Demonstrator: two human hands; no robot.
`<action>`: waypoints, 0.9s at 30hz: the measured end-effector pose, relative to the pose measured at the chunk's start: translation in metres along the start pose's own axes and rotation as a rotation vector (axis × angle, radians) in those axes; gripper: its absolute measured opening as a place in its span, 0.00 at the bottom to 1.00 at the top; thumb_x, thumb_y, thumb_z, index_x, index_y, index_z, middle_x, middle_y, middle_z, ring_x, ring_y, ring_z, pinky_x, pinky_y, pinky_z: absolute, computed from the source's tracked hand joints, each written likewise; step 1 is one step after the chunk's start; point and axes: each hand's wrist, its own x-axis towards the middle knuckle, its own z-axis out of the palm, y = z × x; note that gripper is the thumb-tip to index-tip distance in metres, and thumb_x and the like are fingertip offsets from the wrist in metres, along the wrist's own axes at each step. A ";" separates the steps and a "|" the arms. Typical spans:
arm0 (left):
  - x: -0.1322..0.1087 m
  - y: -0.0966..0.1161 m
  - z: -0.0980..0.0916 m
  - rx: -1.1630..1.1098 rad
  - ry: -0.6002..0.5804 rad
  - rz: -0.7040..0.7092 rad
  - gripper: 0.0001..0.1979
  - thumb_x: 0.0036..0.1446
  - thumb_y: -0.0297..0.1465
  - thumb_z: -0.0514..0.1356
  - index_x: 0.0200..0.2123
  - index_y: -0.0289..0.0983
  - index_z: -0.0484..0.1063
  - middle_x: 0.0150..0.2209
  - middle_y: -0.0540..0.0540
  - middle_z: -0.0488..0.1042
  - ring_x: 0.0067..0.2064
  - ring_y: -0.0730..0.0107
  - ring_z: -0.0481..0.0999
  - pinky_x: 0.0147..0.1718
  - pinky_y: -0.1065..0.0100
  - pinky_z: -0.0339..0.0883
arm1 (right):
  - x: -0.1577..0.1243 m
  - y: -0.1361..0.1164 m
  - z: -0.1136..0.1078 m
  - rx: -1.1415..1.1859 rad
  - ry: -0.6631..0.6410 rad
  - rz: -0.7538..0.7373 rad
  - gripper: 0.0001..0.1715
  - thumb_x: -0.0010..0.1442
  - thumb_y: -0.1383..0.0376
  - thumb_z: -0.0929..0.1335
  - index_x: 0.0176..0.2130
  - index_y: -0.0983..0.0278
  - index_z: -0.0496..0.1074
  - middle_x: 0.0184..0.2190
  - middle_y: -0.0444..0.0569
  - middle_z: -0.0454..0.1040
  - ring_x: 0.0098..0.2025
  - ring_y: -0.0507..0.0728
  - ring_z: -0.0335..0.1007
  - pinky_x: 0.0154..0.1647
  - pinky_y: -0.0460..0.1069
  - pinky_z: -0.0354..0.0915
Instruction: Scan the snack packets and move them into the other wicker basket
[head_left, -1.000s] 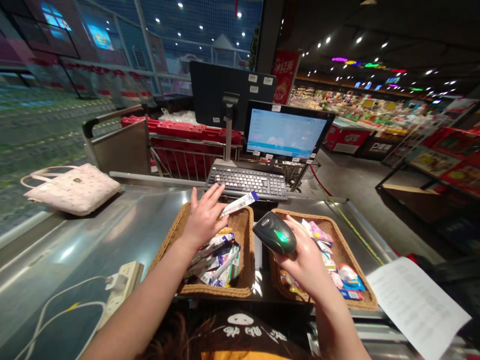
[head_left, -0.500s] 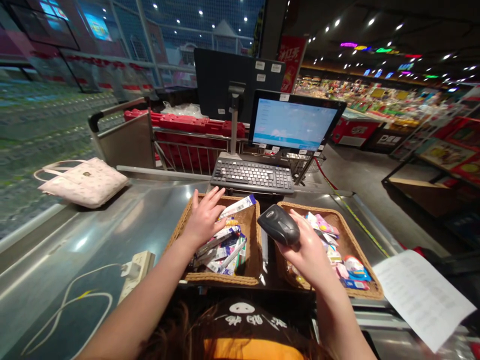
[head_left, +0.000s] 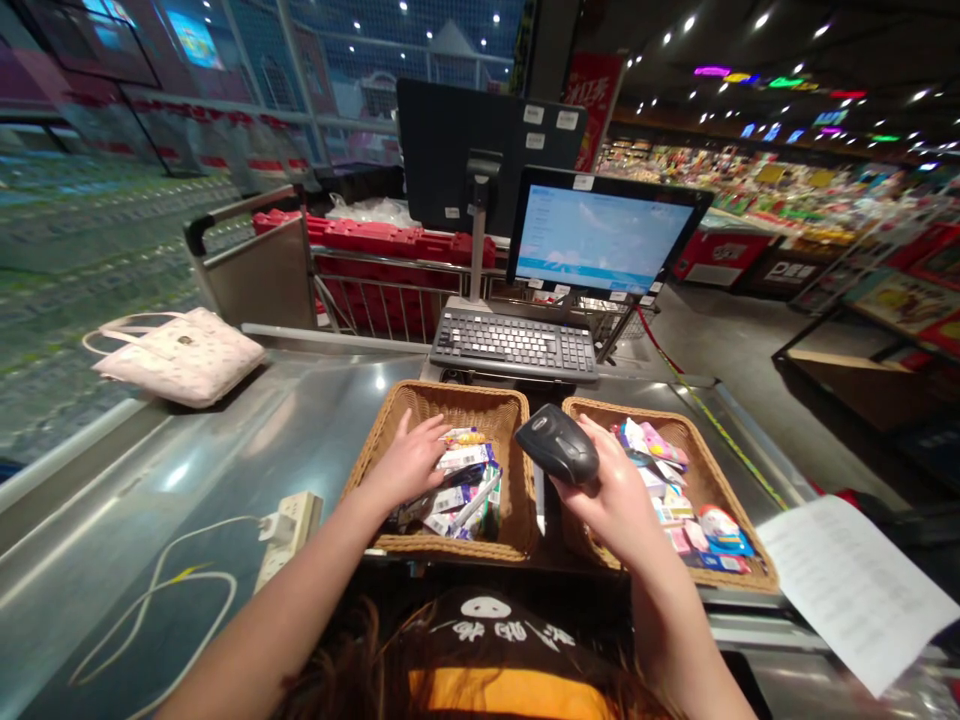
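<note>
Between baskets (head_left: 519, 470), roughly: scanner (head_left: 559, 447), right hand (head_left: 611, 500)

A pale pink handbag (head_left: 180, 355) lay on the steel counter (head_left: 315, 420) at my far left. Nearer me sat a white power strip (head_left: 289, 520) with its looping cable (head_left: 161, 590). Ahead stood a black keyboard (head_left: 516, 345) beneath a lit screen (head_left: 604, 238). A printed sheet (head_left: 855, 590) lay at my right.

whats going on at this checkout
A person is at a steel checkout counter. Their right hand holds a black barcode scanner above the gap between two wicker baskets. Their left hand is down in the left basket, on a pile of small packets; whether it grips one is unclear. The right basket holds colourful packets. A keyboard and lit screen stand behind.
</note>
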 end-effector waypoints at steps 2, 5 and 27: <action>-0.001 -0.002 0.003 -0.002 -0.035 -0.005 0.12 0.52 0.27 0.62 0.41 0.39 0.79 0.59 0.40 0.72 0.66 0.48 0.62 0.66 0.34 0.28 | 0.000 -0.001 0.001 -0.001 0.002 0.001 0.20 0.55 0.68 0.69 0.49 0.62 0.71 0.56 0.57 0.71 0.65 0.68 0.60 0.65 0.67 0.59; -0.003 -0.002 0.006 -0.010 -0.107 -0.025 0.07 0.52 0.28 0.63 0.36 0.39 0.79 0.58 0.41 0.73 0.65 0.47 0.64 0.66 0.35 0.29 | -0.001 0.000 0.001 -0.007 0.003 0.010 0.21 0.55 0.68 0.69 0.50 0.62 0.71 0.57 0.57 0.70 0.65 0.68 0.60 0.65 0.67 0.59; 0.053 0.058 -0.002 -0.010 0.021 0.035 0.14 0.60 0.34 0.61 0.49 0.38 0.76 0.67 0.35 0.60 0.69 0.48 0.57 0.66 0.35 0.42 | -0.036 0.044 -0.062 -0.209 0.268 0.140 0.26 0.57 0.60 0.69 0.55 0.62 0.69 0.55 0.57 0.73 0.61 0.67 0.67 0.61 0.64 0.65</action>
